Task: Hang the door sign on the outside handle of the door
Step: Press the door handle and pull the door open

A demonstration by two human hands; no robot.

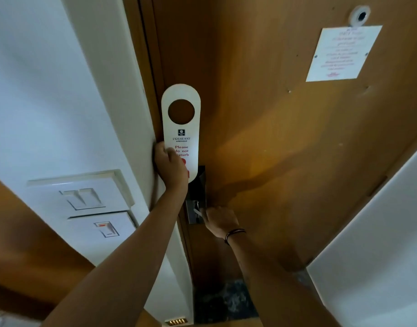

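The white door sign [181, 123] reads "Please do not disturb" and has a round hole near its top. My left hand [170, 166] grips its lower end and holds it upright against the brown wooden door [285, 142]. The door is shut, so I see its inside face. Below the sign sits the metal lock plate [196, 208]. My right hand [220, 220] reaches to that plate, fingers on a small latch or lever there. Whether it grips it, I cannot tell. The handle itself is mostly hidden behind my hands.
White wall [49, 90] with a switch panel [82, 197] lies left of the door frame. A white notice [343, 53] and a peephole [359, 16] are on the door's upper right. Another white surface [379, 256] stands at the lower right. Dark floor [226, 300] shows below.
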